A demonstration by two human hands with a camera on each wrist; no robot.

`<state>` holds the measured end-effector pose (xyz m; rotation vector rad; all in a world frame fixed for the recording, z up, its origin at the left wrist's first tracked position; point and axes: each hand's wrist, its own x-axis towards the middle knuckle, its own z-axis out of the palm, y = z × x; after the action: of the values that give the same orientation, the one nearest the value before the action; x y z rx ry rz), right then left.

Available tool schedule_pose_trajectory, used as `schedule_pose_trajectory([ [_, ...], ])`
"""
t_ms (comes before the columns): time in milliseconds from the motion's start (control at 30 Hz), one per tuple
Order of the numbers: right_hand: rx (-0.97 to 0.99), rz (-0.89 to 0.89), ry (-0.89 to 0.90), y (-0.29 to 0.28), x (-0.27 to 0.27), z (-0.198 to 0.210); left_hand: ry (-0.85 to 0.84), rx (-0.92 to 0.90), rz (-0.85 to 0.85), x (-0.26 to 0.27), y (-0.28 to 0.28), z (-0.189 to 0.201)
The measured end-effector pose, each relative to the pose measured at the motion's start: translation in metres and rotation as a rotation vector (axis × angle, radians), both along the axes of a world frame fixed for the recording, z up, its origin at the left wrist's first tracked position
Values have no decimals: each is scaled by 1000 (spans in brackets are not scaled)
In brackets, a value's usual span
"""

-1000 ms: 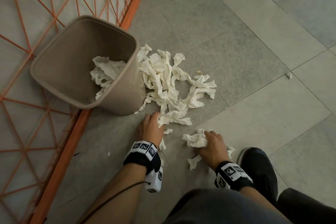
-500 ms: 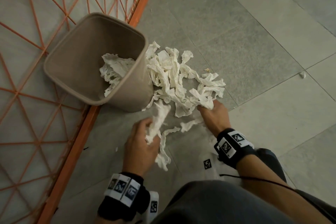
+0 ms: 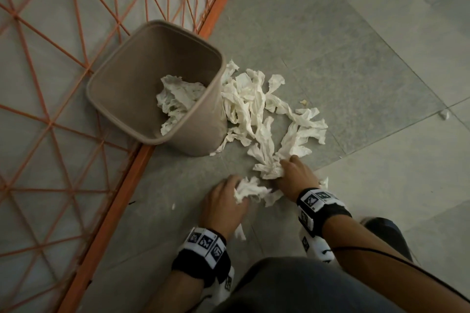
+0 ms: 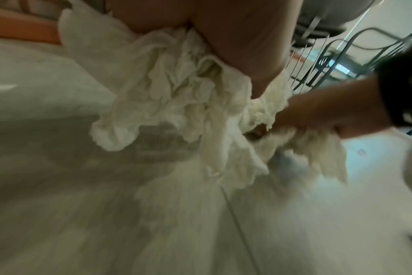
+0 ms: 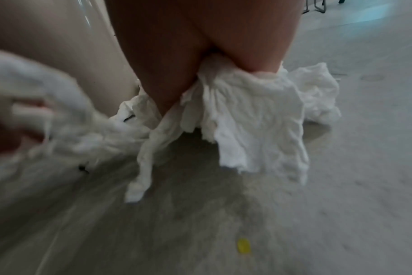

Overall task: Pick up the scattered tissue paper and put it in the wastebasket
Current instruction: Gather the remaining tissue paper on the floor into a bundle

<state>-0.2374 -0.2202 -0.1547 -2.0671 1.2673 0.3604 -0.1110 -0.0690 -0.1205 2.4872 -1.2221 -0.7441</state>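
on the grey tiled floor (image 3: 356, 198), beside an orange wire fence (image 3: 106, 211), a beige wastebasket (image 3: 132, 89) stands with its opening tipped toward the camera, and crumpled white tissue already lies inside it (image 3: 178, 99). a loose pile of tissue paper (image 3: 254, 109) sprawls on the tiles against the basket's right wall and reaches toward the person's hands. the right hand (image 3: 296, 175) has its fingers curled around a bunch of tissue (image 3: 269, 165) at the near end of that pile; in the right wrist view the bunch hangs below the fingers just above the floor. the left hand (image 3: 223, 206), close beside the right, grips its own crumpled wad (image 3: 248, 189), its fingers closed over it. the two handfuls nearly touch. a small tissue scrap (image 3: 445, 114) lies well apart to the right on a tile seam, and another small fragment (image 3: 173, 206) sits just left of the left hand. both wrists wear black bands with square printed markers (image 3: 206, 244).
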Motion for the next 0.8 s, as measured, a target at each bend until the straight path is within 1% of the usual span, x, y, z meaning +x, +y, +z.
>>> schedule_pose_trajectory([
  [67,17,-37,-25,4,-7,-1,-26,-13,24,14,-23,10],
  [133,7,-76,-50,8,-14,-2,-74,23,30,28,-49,12],
  [233,-22,-126,-97,13,-24,-4,-119,153,30,43,-83,-3],
  [333,-27,-135,-160,15,-27,-4,-162,227,28,49,-97,-19],
  [500,-63,-121,-259,13,-15,6,-186,122,95,60,-89,-27],
  [633,-133,-116,-322,10,-8,11,-110,22,146,62,-76,-33],
  [667,-126,-117,-334,5,-2,15,-102,2,165,66,-75,-28],
  [800,-66,-213,-286,-5,-2,13,-23,-104,212,53,-59,-15],
])
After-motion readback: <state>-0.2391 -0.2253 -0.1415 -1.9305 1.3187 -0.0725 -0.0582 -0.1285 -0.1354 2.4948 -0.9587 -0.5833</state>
